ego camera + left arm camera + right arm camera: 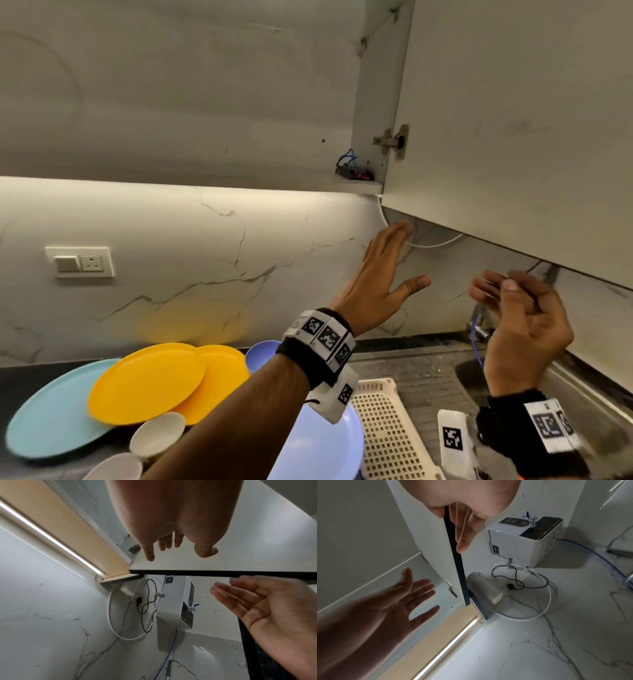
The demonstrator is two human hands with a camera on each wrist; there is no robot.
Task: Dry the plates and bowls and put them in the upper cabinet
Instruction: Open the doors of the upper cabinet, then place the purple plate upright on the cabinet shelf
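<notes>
Both hands are up by the upper cabinet [368, 85] and neither holds a thing. The left hand [378, 277] is spread flat, fingers straight, thumb out, raised toward the lower corner of the open cabinet door [513, 137] — from the left wrist view its fingertips [150, 555] show against the door's pale face, but whether they touch it I cannot tell. The right hand [524, 315] sits just under the door's bottom edge, palm turned toward the person, fingers loosely bent and released; in the right wrist view they lie along the door's dark edge [456, 561].

Down on the desk [13, 377] the dishes wait: two yellow plates [147, 380] overlapping, resting on a light blue plate [51, 418], two grey bowls [157, 433] in front, a pale blue plate [318, 445] under the left forearm — a cream perforated tray [387, 431] just beside it. On the marble wall, a white water purifier [178, 601] with its cables.
</notes>
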